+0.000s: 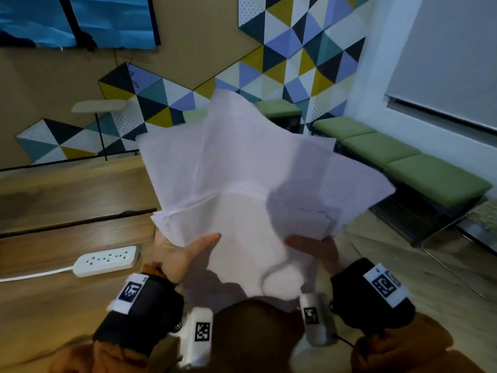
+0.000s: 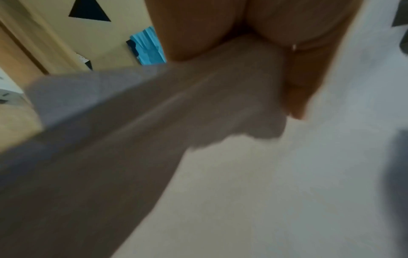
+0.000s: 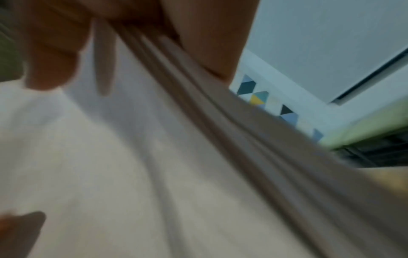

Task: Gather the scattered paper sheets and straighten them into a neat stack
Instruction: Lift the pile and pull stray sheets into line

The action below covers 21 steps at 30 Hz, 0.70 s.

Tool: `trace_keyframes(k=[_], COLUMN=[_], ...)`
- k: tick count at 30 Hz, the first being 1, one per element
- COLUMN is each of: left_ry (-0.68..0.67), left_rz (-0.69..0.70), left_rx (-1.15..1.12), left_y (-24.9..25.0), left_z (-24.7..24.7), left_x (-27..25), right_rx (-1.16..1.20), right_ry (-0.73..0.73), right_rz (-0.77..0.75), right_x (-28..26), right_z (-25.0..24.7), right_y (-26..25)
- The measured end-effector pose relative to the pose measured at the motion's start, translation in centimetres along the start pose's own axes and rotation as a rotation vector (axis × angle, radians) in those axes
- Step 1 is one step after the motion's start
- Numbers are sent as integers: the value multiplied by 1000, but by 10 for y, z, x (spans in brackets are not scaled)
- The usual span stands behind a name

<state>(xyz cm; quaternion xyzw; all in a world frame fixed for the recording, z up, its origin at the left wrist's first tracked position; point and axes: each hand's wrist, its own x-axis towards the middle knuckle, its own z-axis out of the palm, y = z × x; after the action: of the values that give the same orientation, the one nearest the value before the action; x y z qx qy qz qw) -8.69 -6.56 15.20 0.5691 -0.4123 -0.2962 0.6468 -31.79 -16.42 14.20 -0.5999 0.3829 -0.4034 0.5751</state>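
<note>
A loose bundle of white paper sheets (image 1: 242,179) is lifted off the table, corners fanned out at different angles. My left hand (image 1: 183,251) grips its lower left edge, thumb on top and fingers hidden beneath. My right hand (image 1: 312,246) grips the lower right edge the same way. In the left wrist view the sheets (image 2: 243,174) fill the frame, blurred, with my thumb (image 2: 309,69) pressed on them. The right wrist view shows several layered sheet edges (image 3: 220,139) pinched under my thumb (image 3: 50,52).
A wooden table (image 1: 67,224) lies to the left with a white power strip (image 1: 107,261) and its cable. Green cushioned benches (image 1: 403,162) run along the right wall. A small side table (image 1: 99,106) stands before the triangle-patterned wall.
</note>
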Motion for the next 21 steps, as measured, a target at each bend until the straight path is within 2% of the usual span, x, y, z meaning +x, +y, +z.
trace_keyframes(k=[2,5,6,8,11,13,17,19,21], left_ry=[50,-42,-63,-51,68,48,-119,-118,-79], left_rz=[-12,18,22,34,60,72,104,116,153], left_rx=[-32,60,112,167,132,89,149,121,74], left_y=[1,2,1,-2,3,10,13,8,3], left_z=[-5,-17,-18,-13,-5,-8,-11,-5,1], left_x=[1,-5,-8,-10,-6,-2,-7,-7,-3], right_rx=[43,-19,-21,-8,10,45,151,128,146], right_ry=[78,-53,-49,29,137,166,63,-11,71], right_rz=[-18,146,177,77,-100,-101,99,-5,-145], right_x=[-1,-13,-17,-18,-16,-15,-11,-12,-13], right_z=[-1,-3,0,7,5,-2,-5,3,9], right_y=[-9,-3,0,3,-6,-12,-6,-7,-15])
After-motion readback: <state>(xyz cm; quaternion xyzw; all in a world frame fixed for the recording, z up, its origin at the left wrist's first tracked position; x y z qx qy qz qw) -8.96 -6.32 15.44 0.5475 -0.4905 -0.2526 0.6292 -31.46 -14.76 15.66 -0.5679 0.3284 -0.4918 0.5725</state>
